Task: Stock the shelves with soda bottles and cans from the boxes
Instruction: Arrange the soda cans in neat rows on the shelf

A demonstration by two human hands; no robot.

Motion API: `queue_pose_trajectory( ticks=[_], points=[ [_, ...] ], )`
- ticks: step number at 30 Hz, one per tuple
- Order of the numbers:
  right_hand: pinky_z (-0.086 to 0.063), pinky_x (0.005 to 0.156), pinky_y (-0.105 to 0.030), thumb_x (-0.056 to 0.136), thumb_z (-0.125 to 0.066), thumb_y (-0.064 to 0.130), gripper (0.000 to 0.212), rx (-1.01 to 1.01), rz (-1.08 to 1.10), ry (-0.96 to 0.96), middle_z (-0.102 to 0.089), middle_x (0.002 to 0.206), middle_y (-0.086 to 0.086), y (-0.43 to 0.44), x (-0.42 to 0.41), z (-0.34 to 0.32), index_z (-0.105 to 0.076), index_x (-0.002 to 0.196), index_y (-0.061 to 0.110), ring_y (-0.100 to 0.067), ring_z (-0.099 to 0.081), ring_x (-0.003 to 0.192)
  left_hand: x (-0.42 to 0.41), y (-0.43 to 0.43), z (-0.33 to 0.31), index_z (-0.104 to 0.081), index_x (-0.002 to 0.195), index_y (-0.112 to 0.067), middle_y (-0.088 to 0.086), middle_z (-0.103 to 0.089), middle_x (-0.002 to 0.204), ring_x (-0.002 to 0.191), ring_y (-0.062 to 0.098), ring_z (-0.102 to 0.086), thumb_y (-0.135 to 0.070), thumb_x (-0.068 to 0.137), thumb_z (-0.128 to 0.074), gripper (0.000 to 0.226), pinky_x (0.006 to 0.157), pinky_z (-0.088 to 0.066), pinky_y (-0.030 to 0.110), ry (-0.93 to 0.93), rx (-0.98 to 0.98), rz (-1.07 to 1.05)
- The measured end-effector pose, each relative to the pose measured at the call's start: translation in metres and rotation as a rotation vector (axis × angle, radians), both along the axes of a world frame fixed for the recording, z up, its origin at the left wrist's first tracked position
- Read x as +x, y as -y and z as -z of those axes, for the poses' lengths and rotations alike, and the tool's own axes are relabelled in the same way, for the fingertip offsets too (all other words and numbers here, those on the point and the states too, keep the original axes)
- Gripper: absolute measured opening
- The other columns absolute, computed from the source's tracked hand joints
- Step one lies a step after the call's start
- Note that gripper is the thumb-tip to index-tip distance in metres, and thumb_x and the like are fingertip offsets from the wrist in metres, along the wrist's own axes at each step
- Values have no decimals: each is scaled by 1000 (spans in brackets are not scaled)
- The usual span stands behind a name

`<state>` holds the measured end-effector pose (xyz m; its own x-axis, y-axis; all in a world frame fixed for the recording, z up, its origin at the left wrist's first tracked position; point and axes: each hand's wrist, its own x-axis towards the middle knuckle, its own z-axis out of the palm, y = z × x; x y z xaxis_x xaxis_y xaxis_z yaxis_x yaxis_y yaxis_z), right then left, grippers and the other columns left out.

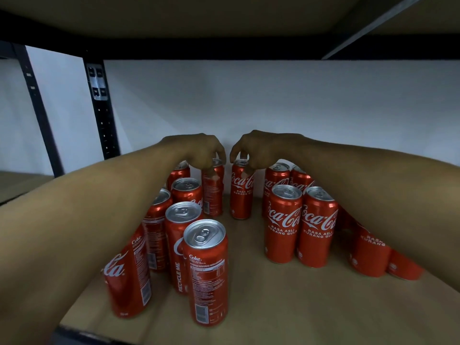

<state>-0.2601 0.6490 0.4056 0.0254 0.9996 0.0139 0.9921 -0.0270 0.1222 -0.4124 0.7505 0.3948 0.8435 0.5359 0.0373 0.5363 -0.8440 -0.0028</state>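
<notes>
Gripping left can (212, 195) by its top with curled left hand (199, 151), right can (240, 195) likewise with right hand (254, 150), both upright near the back wall (273, 100). Likely heavy, rigid, slick; hold below rim.

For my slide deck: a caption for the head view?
Left hand grips left can, right hand grips right can, far back on the shelf.

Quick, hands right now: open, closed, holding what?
Left hand: grips the top of the left can.
Right hand: grips the top of the right can.
</notes>
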Motion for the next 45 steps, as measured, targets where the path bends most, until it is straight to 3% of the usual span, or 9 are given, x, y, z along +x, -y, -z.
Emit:
queue_pose_trajectory(
  ticks=[4, 7, 13, 22, 26, 31, 37, 41, 45],
  points=[
    [-47, 88, -30, 87, -79, 27, 57, -5, 0, -12, -61, 134, -3, -2, 0, -1, -58, 139, 27, -14, -54, 102, -3, 4, -5, -52, 144, -26, 0, -51, 149, 132, 24, -50, -15, 82, -81, 69, 105, -47, 40, -54, -29, 6],
    [-47, 88, -30, 87, -79, 26, 55, 4, -9, -26, -61, 134, -3, -4, 0, 0, -59, 138, 27, -14, -54, 103, -2, 4, -2, -47, 145, -23, 3, -52, 145, 128, 26, -53, -49, 81, -78, 76, 102, -48, 42, -49, -30, -86],
    [-50, 91, -32, 86, -80, 24, 55, 24, -3, -61, -60, 134, -4, -4, 3, 4, -60, 137, 26, -15, -56, 104, 5, 2, -7, -57, 72, -17, 1, -64, 75, 73, 18, -64, -65, 82, -68, 51, 78, -56, 37, -84, 38, -210],
    [-53, 86, -31, 86, -80, 22, 57, 31, -6, -99, -61, 136, -7, -2, 8, 8, -58, 138, 26, -20, -64, 107, 7, -5, -11, -53, 142, -20, 6, -60, 136, 113, 24, -63, -11, 83, -80, 66, 98, -55, 43, -93, -114, -99],
    [-48, 83, -28, 86, -80, 21, 57, 33, -24, -90, -61, 135, -6, -2, 8, 8, -58, 139, 26, -15, -58, 101, 10, -2, -8, -49, 144, -15, 7, -59, 137, 112, 26, -63, -42, 84, -79, 73, 90, -56, 39, -38, -132, -140],
    [-45, 84, -27, 86, -80, 19, 57, 51, -34, -90, -61, 136, -6, -1, 10, 11, -58, 138, 26, -12, -54, 101, 10, -3, 3, -68, 112, -8, 0, -69, 88, 75, 19, -72, -64, 84, -67, 63, 69, -57, 32, 2, -5, -158],
    [-42, 80, -26, 86, -79, 18, 57, 62, -49, -99, -61, 136, -5, 0, 12, 11, -59, 139, 25, -10, -52, 97, 2, -4, 0, -65, 127, -11, 4, -72, 109, 80, 16, -73, -33, 89, -75, 45, 65, -56, 25, 16, -25, -72],
    [-42, 80, -26, 86, -79, 19, 57, 49, -50, -103, -60, 137, -5, -2, 11, 8, -59, 139, 24, -10, -53, 97, 2, -5, -4, -58, 138, -21, 2, -57, 140, 121, 23, -59, -19, 86, -78, 56, 96, -53, 37, -16, -2, 4],
    [-46, 82, -26, 86, -79, 22, 57, 22, -39, -117, -61, 137, -4, -3, 11, 7, -58, 139, 26, -12, -56, 97, 4, -6, -2, -50, 143, -22, 2, -53, 143, 120, 23, -58, -32, 83, -81, 68, 95, -52, 36, 9, -25, -29]
  ],
)
